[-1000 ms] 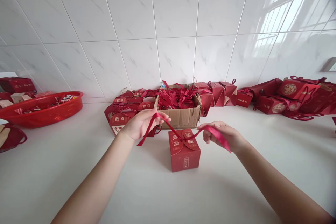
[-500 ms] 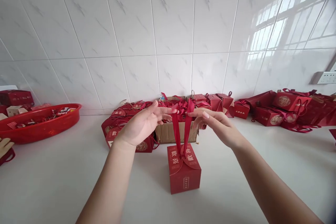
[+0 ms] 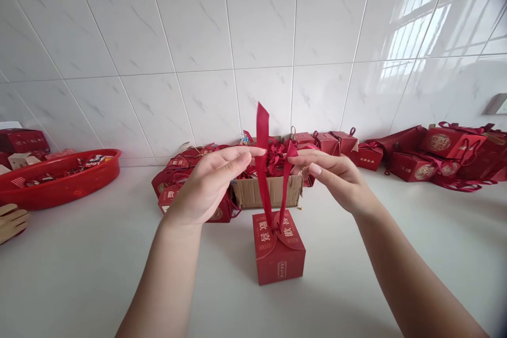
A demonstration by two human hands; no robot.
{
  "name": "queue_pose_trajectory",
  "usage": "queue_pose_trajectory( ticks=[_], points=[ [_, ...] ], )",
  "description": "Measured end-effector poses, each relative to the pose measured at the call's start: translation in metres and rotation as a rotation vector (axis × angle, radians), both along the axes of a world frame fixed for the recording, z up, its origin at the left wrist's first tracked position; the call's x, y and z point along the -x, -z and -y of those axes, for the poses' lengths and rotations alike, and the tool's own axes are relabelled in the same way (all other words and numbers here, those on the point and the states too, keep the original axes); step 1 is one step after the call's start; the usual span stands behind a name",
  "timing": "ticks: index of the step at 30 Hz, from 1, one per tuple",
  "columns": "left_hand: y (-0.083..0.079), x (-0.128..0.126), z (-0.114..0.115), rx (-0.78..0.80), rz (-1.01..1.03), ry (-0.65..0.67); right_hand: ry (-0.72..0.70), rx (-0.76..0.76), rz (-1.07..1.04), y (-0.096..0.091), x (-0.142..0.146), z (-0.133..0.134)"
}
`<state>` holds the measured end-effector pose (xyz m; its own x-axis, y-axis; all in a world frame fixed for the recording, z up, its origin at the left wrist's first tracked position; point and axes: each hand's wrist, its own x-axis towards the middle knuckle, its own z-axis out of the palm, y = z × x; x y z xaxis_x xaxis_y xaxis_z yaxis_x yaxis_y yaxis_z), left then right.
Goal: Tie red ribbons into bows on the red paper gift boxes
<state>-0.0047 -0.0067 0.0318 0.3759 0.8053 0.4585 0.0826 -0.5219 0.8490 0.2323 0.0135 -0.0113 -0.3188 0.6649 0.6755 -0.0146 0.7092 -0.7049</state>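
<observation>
A small red gift box with gold characters stands on the white counter in front of me. A red ribbon runs up out of its top in two strands. My left hand pinches the left strand, whose end sticks up above my fingers. The right strand is pinched by my right hand, held level with the left. Both hands are held above the box, close together, fingers nearly touching.
Behind the box is an open cardboard carton full of red ribbons. Flat and folded red boxes lie to its left, finished red boxes along the tiled wall at right. A red oval basket sits at far left.
My hands came together from wide apart, pulling both ribbon strands upright over the box. Since half a second ago the left strand's end has risen above my fingers.
</observation>
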Motion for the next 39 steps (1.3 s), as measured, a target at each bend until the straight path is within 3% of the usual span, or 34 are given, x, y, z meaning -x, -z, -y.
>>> queue_pose_trajectory(
  ticks=[2, 4, 6, 8, 10, 11, 15, 18, 28, 32, 35, 39],
  points=[
    [0.0, -0.001, 0.002, -0.044, -0.136, -0.213, 0.017, 0.032, -0.05, -0.001, 0.0, 0.001],
    [0.002, -0.003, 0.004, -0.18, -0.321, -0.516, 0.044, 0.08, -0.118, -0.001, 0.001, 0.001],
    [0.008, -0.006, 0.006, -0.309, -0.49, -0.644, 0.053, 0.139, -0.193, -0.001, 0.002, 0.001],
    [0.02, -0.011, 0.006, -0.29, -0.617, -0.467, 0.039, 0.193, -0.26, -0.001, 0.003, 0.002],
    [0.037, -0.019, 0.003, -0.16, -0.698, -0.198, 0.022, 0.231, -0.295, -0.001, 0.005, 0.003],
    [0.047, -0.024, 0.001, -0.103, -0.713, -0.136, 0.019, 0.242, -0.305, -0.001, 0.005, 0.004],
    [0.085, -0.034, -0.01, -0.123, -0.786, -0.125, 0.046, 0.267, -0.336, -0.002, 0.004, 0.005],
    [0.1, -0.034, -0.015, -0.171, -0.809, -0.152, 0.103, 0.301, -0.377, -0.002, 0.0, -0.001],
    [0.095, -0.037, -0.015, -0.273, -0.873, -0.15, 0.262, 0.391, -0.474, 0.005, -0.019, -0.028],
    [0.096, -0.034, -0.017, -0.276, -0.881, -0.159, 0.303, 0.511, -0.48, 0.007, -0.03, -0.031],
    [0.099, -0.031, -0.016, -0.269, -0.876, -0.155, 0.345, 0.572, -0.467, 0.01, -0.032, -0.035],
    [0.101, -0.026, -0.016, -0.309, -0.832, -0.145, 0.359, 0.54, -0.328, 0.016, -0.033, -0.039]
  ],
)
